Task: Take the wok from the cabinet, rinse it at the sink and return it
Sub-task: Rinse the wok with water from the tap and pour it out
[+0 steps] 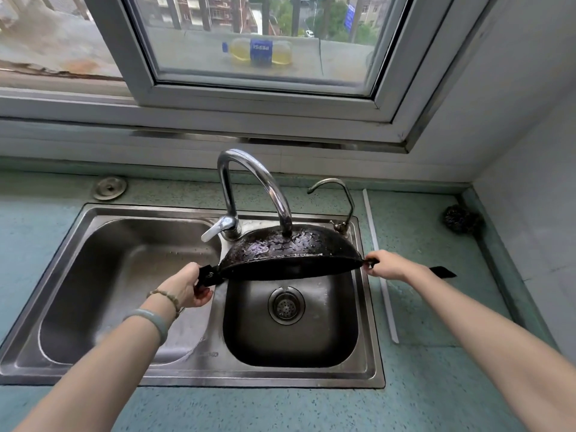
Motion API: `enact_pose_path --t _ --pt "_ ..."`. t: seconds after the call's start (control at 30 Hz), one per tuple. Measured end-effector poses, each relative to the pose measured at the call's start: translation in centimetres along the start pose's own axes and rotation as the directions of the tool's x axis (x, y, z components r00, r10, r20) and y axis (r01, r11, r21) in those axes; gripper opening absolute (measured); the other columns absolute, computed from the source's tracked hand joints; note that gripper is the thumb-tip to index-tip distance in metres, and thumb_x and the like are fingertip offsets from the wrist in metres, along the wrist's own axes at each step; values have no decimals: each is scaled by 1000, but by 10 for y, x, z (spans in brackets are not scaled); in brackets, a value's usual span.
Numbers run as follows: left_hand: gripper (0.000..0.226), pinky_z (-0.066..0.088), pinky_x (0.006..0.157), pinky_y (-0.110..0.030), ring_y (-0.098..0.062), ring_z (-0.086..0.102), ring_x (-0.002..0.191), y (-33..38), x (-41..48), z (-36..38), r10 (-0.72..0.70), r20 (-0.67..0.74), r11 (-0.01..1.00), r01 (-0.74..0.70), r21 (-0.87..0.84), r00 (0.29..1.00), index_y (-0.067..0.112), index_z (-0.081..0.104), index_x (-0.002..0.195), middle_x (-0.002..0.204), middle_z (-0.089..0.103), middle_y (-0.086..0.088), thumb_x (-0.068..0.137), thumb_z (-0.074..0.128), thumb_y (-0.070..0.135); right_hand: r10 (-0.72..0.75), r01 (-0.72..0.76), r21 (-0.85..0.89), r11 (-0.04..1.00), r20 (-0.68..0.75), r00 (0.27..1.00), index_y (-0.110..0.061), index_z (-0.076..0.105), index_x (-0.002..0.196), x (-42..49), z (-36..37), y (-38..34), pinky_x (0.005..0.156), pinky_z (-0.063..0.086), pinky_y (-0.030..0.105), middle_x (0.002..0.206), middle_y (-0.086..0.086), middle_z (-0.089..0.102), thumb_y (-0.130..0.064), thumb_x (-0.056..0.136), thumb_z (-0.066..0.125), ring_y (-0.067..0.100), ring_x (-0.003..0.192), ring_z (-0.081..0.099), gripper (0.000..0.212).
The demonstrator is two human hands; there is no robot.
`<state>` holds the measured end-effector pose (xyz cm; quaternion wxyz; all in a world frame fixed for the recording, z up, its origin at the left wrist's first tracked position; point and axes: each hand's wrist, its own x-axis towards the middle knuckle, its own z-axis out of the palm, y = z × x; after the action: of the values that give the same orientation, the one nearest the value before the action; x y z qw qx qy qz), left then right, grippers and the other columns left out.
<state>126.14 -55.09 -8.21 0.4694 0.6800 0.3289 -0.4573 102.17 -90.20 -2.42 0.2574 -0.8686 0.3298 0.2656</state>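
A black wok hangs upside down over the right basin of the steel double sink, its wet domed bottom just under the spout of the tall chrome faucet. My left hand grips the wok's long black handle at the left. Opposite it, my right hand pinches the small black ear handle on the right rim. The wok's inside faces down and is hidden. No water stream is visible.
A small second tap stands behind the right basin. A steel scourer lies in the counter's far right corner, a white strip runs along the sink's right side. A window rises behind the faucet.
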Motion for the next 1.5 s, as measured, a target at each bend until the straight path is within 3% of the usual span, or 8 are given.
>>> enact_pose_path --t 0.23,0.43,0.57,0.8,1.0,1.27,1.4,1.5 --pt "23 45 58 -32 -17 39 58 -10 0 -7 18 29 998 -16 -67 999 6 41 74 65 36 -7 91 42 21 -33 32 -25 999 -44 998 -20 61 95 -1 -6 -2 70 45 33 93 4 64 -22 89 51 24 88 59 12" --pt "29 44 59 -31 -19 38 55 -24 -1 -12 65 72 993 -57 -105 995 3 46 73 62 35 -7 94 40 23 -48 42 -44 998 -140 989 -25 60 113 -1 17 6 94 45 39 115 1 65 -23 90 54 26 112 57 24" --pt "29 46 62 -31 -20 42 60 -31 -5 -12 132 83 985 -121 -120 988 4 50 79 71 46 -10 97 39 24 -78 74 -27 997 -204 976 -24 60 116 -3 26 13 99 43 39 123 1 65 -19 89 60 24 117 57 28" --pt "24 44 63 -30 -20 47 66 -30 -11 -3 276 75 942 -254 -218 958 10 48 82 77 47 -10 101 37 20 -60 79 47 996 -316 947 -22 62 112 -15 26 20 96 45 42 114 6 65 -4 80 59 27 110 55 36" --pt "25 44 65 -31 -21 48 69 -39 -1 2 279 102 940 -250 -231 955 9 47 82 78 46 -9 101 33 15 -65 67 -10 998 -451 890 -21 61 113 -29 34 28 92 33 39 107 6 62 -4 78 58 27 106 50 39" --pt "24 46 45 -26 -19 48 62 -46 -1 -3 297 100 954 -291 -75 950 12 47 80 73 49 -8 100 35 17 -90 87 -28 996 -471 878 -23 63 114 -42 38 35 86 31 35 100 4 61 -8 81 60 25 101 52 36" --pt "15 32 46 -23 -19 39 46 -46 2 -17 345 134 932 -356 63 929 11 47 86 55 51 -7 95 36 17 -60 58 -19 998 -469 881 -29 64 115 -48 41 33 84 38 33 108 0 66 -16 83 59 22 102 57 35" --pt "16 30 50 -23 -19 36 47 -45 4 -25 359 113 921 -371 116 926 21 50 97 57 45 -10 92 36 16 -43 27 -39 999 -469 882 -36 65 110 -50 43 29 74 36 28 107 -8 69 -21 83 59 20 99 61 32"
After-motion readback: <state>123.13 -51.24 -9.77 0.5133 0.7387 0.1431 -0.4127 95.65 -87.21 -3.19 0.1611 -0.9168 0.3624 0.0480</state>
